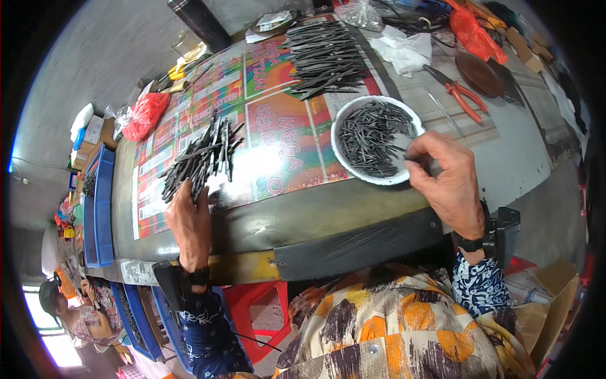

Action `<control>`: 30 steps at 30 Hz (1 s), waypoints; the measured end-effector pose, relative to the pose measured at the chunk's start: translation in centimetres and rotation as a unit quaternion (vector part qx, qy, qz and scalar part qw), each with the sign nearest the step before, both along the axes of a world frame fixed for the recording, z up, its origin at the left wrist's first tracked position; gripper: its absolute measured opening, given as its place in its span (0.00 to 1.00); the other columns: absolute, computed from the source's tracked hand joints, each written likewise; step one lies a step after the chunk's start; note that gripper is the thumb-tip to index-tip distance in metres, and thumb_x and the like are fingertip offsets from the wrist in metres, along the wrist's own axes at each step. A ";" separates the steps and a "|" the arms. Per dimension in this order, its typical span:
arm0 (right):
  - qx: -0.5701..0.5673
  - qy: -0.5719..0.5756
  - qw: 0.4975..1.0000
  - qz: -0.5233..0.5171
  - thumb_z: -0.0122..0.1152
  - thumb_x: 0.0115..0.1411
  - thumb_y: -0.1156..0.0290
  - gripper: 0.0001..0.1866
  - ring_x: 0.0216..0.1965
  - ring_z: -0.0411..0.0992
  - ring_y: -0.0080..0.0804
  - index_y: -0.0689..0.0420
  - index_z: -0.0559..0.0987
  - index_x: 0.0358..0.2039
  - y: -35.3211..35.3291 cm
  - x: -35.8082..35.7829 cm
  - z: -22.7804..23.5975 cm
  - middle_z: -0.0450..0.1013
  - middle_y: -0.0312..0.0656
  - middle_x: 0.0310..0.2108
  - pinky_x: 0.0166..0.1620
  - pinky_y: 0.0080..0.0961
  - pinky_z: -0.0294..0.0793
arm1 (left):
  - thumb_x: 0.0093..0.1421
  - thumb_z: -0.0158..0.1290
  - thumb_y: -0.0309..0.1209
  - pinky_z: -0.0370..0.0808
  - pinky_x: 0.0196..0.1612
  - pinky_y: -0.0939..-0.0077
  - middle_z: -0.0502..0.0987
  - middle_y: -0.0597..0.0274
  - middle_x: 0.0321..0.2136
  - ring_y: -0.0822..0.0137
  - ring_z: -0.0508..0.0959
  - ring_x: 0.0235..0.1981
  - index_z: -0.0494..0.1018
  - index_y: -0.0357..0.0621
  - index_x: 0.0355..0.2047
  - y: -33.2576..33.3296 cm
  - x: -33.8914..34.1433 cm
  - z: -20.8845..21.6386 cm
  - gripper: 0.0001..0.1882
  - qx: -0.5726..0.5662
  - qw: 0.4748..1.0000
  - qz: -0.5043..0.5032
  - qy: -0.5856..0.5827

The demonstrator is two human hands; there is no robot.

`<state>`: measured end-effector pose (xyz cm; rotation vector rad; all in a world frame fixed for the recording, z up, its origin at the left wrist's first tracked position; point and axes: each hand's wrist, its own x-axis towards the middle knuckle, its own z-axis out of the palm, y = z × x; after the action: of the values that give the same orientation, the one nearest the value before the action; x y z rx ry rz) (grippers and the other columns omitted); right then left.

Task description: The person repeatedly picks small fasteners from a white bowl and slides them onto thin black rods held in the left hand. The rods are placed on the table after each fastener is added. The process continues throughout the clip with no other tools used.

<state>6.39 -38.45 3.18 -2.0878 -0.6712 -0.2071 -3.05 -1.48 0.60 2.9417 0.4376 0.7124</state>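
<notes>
At the lower end of a loose pile of thin dark sticks point(205, 151), my left hand point(189, 221) has its thumb and fingers closed around some stick ends. The pile lies on a colourful printed sheet. Over the right rim of a round white bowl point(339, 159), my right hand point(449, 183) is closed in a pinch. Whatever sits between those fingertips is too small or hidden to make out. Many short dark pieces point(372, 136) fill much of the bowl. Beyond it, longer dark sticks point(325, 57) lie side by side in a broad stack.
Red-handled pliers point(464, 98) and a slim metal tool point(445, 114) lie right of the bowl, near a brown round dish point(480, 72). Red plastic bags point(145, 117) sit at the far left and far right. A blue tray point(100, 208) stands left; another person point(82, 309) sits beyond.
</notes>
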 end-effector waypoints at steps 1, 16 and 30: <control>0.015 0.010 1.000 0.007 0.60 0.50 0.82 0.06 0.28 0.72 0.38 0.64 0.72 0.28 -0.1 -0.3 0.0 0.72 0.45 0.26 0.34 0.30 0.70 | 0.57 0.57 0.28 0.67 0.27 0.59 0.72 0.44 0.21 0.45 0.73 0.23 0.70 0.34 0.30 -1.0 -0.2 0.5 0.10 -0.018 1.000 -0.017 0.006; 0.214 0.169 0.955 0.114 0.61 0.57 0.79 0.08 0.33 0.76 0.24 0.66 0.78 0.38 -0.5 -4.0 0.7 0.77 0.41 0.31 0.35 0.18 0.76 | 0.61 0.53 0.21 0.71 0.28 0.81 0.77 0.59 0.20 0.75 0.76 0.23 0.74 0.33 0.37 -17.5 -2.8 3.4 0.05 -0.467 0.850 -0.239 0.055; 0.386 0.346 0.836 0.180 0.60 0.61 0.76 0.06 0.29 0.75 0.21 0.65 0.77 0.37 0.3 -4.7 -0.1 0.76 0.39 0.28 0.33 0.16 0.77 | 0.61 0.53 0.21 0.70 0.26 0.82 0.75 0.61 0.19 0.76 0.74 0.21 0.74 0.34 0.38 -20.0 -4.6 2.5 0.05 -0.462 0.844 -0.268 0.046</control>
<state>1.69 -38.14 3.08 -1.0932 -0.4059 0.4240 -7.67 -21.48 3.05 2.0031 -0.0660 0.1797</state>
